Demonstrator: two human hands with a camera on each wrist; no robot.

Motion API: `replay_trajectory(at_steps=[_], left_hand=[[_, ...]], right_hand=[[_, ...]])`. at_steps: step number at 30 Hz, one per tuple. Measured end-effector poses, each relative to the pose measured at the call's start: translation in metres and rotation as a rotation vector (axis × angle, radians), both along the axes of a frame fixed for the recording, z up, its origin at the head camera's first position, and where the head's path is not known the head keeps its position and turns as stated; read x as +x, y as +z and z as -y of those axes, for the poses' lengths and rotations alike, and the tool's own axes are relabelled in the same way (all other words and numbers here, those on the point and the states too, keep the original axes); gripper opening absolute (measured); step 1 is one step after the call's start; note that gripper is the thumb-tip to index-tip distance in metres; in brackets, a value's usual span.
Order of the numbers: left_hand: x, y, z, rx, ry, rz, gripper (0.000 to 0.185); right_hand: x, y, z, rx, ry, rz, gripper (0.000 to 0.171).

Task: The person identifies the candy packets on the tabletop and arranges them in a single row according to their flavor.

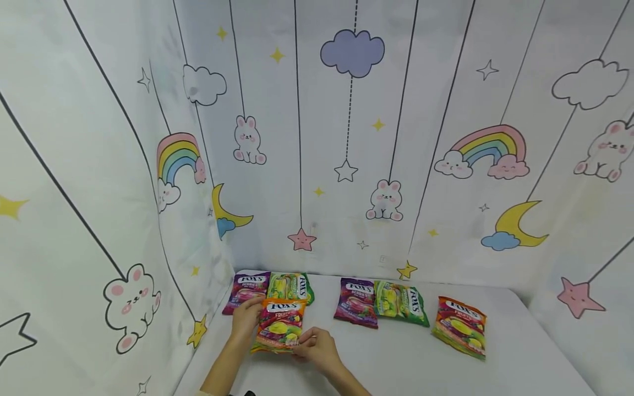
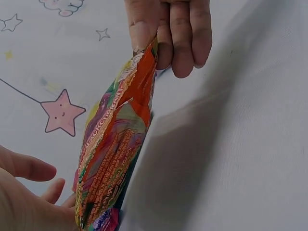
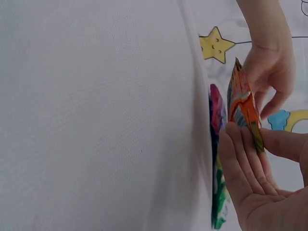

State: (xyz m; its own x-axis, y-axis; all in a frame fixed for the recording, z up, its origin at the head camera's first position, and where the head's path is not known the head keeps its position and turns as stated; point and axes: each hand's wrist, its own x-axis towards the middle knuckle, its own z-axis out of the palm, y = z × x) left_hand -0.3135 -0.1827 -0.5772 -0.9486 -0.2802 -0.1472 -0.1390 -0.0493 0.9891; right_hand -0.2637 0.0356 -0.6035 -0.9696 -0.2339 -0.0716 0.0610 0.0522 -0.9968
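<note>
Both hands hold a bright orange-and-red FOX'S Fruits candy bag [image 1: 280, 324], tilted and raised off the table. My left hand [image 1: 246, 319] is at its upper left edge; in the left wrist view, the bag partly hides that hand [image 2: 29, 197]. My right hand [image 1: 319, 349] pinches its lower right corner, thumb on one face and fingers on the other, as the right wrist view also shows the hand [image 3: 260, 187]. Just behind lie a purple Berries bag [image 1: 249, 289] and a green FOX'S bag [image 1: 289, 286], side by side.
Farther right on the white table [image 1: 396, 363] lie another purple Berries bag [image 1: 355, 302] and a green bag [image 1: 400, 301], touching. A second Fruits bag [image 1: 460, 327] lies near the right side. A printed cloth wall [image 1: 337, 209] rises behind the table.
</note>
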Motion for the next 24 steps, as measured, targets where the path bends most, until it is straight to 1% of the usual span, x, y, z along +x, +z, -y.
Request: replay_trajectory(at_steps=[3, 7, 12, 18, 21, 24], left_hand=[[0.003, 0.0, 0.007, -0.001, 0.014, 0.02, 0.042], [0.006, 0.001, 0.014, 0.024, 0.026, 0.032, 0.044], [0.009, -0.001, 0.021, 0.04, 0.014, 0.026, 0.045], [0.012, -0.005, 0.034, 0.048, 0.024, 0.037, 0.047], [0.012, -0.005, 0.04, 0.034, 0.015, 0.026, 0.048], [0.013, -0.004, 0.045, 0.033, 0.008, 0.021, 0.048]], right_hand=[[0.002, -0.001, 0.007, -0.003, 0.008, 0.005, 0.023], [0.004, -0.002, 0.015, 0.01, 0.012, 0.019, 0.022], [0.005, -0.002, 0.022, 0.029, 0.013, 0.016, 0.022], [0.01, -0.004, 0.036, 0.057, 0.022, 0.0, 0.021], [0.013, -0.006, 0.044, 0.076, 0.027, 0.0, 0.022], [0.015, -0.007, 0.052, 0.07, 0.029, 0.007, 0.022]])
